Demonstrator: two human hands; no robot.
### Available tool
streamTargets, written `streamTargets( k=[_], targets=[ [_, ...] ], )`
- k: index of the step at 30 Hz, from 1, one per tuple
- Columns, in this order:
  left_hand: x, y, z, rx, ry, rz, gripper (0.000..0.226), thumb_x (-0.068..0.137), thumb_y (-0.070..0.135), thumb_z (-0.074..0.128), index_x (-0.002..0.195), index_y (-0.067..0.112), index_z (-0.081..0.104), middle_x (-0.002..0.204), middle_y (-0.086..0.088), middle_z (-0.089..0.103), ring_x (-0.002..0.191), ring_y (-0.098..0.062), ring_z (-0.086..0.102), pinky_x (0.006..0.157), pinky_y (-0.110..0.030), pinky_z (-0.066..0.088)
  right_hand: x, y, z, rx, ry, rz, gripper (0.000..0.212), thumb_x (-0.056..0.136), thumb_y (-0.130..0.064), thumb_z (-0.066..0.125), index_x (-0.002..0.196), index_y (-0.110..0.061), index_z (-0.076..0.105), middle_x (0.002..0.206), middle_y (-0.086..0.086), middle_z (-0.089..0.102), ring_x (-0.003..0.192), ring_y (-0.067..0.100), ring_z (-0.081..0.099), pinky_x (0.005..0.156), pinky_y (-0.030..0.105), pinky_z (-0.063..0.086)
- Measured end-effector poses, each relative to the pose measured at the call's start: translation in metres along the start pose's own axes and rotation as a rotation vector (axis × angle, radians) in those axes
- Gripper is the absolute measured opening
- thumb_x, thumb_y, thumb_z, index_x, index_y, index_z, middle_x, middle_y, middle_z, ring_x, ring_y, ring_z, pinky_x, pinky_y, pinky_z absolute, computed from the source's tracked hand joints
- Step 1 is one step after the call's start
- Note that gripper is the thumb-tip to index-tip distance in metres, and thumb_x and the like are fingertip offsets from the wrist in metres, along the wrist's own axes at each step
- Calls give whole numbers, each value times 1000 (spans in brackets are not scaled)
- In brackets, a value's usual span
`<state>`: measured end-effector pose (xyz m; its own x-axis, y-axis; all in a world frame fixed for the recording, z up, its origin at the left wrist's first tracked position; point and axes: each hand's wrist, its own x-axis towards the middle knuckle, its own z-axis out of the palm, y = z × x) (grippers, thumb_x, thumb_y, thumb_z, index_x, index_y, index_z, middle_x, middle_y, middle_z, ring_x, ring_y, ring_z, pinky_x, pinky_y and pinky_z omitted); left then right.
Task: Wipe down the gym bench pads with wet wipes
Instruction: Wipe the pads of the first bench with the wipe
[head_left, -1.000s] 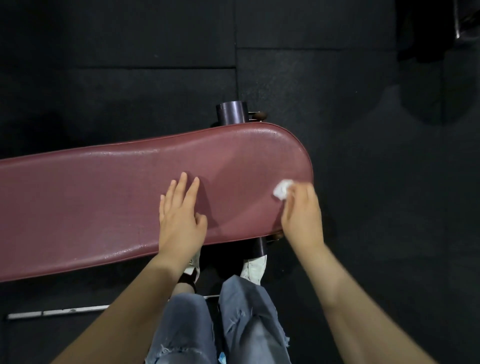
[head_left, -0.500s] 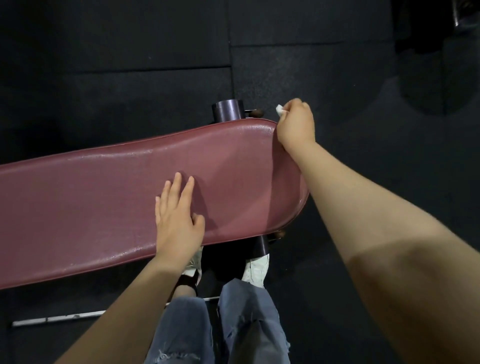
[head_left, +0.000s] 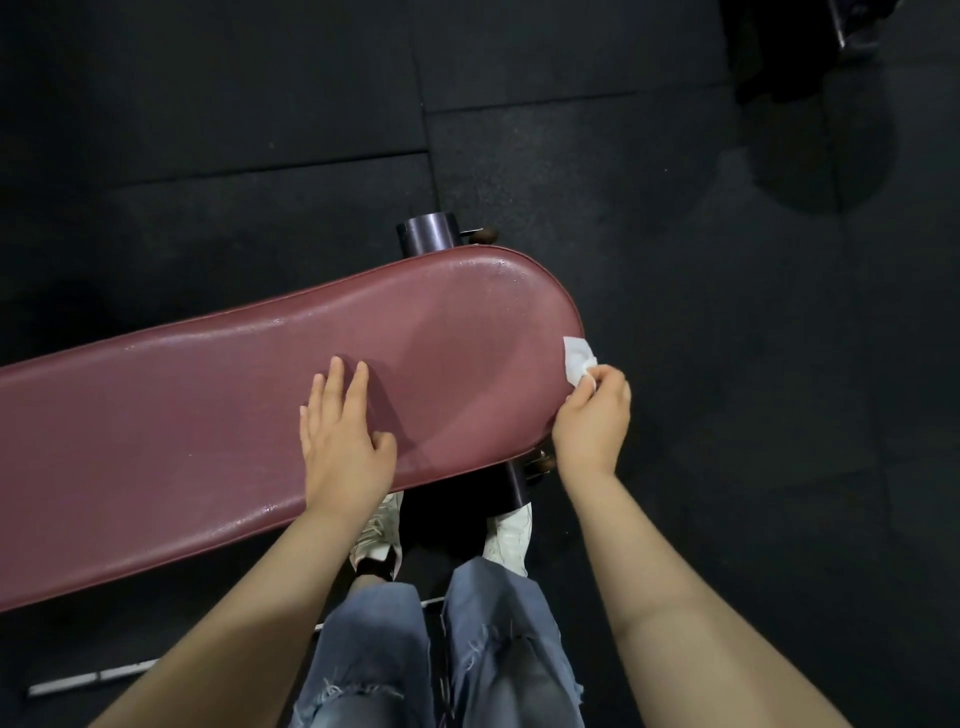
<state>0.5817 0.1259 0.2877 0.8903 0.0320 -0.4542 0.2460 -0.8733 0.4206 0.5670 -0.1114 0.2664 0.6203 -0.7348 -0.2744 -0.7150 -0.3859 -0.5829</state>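
Observation:
A long maroon bench pad (head_left: 197, 415) runs from the left edge to a rounded end at the right, shiny in patches. My left hand (head_left: 343, 441) rests flat on the pad's top, fingers straight. At the pad's rounded right end, my right hand (head_left: 592, 421) pinches a crumpled white wet wipe (head_left: 577, 359) against the side edge.
A dark metal tube (head_left: 427, 235) of the bench frame sticks out behind the pad, another post (head_left: 514, 483) below its near edge. My legs in jeans and white shoes (head_left: 506, 535) stand close to the bench. A thin pale bar (head_left: 93, 678) lies on the black rubber floor.
My right hand has swept the wipe from the far edge of the pad's end, round the rounded tip, back toward the near right side. The left hand has stayed in place.

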Motion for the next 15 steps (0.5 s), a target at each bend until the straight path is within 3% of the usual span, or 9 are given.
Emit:
streamTargets(
  k=[5, 8, 11, 15],
  targets=[
    [0, 1, -6, 8, -40, 1, 82, 85, 4, 56, 156, 21, 19, 166, 0, 2, 152, -19, -3, 124, -45, 6, -27, -2, 2, 56, 8, 145, 11, 99, -7, 45, 94, -17, 47, 100, -2, 46, 75, 7, 44, 63, 8, 32],
    [2, 4, -18, 47, -115, -7, 80, 86, 7, 55, 156, 20, 19, 166, -2, 1, 152, -22, -1, 123, -43, 10, -41, 1, -4, 0, -113, 226, 6, 98, -8, 47, 96, -13, 50, 101, 1, 49, 81, 12, 46, 65, 13, 29],
    [2, 11, -39, 105, -206, 11, 76, 89, 13, 54, 157, 18, 20, 165, -7, 6, 152, -26, 5, 123, -41, 10, -43, 1, -26, -29, -273, 253, 13, 97, -13, 46, 100, -9, 59, 105, 8, 62, 91, 22, 59, 78, 29, 45],
    [-9, 39, -77, 49, -189, 106, 71, 88, 0, 51, 154, 16, 29, 164, -8, 16, 151, -25, 12, 123, -37, 13, -32, -35, -86, 219, -90, 217, 21, 97, -30, 52, 79, -21, 56, 83, 5, 67, 77, 25, 62, 70, 35, 49]
  ],
)
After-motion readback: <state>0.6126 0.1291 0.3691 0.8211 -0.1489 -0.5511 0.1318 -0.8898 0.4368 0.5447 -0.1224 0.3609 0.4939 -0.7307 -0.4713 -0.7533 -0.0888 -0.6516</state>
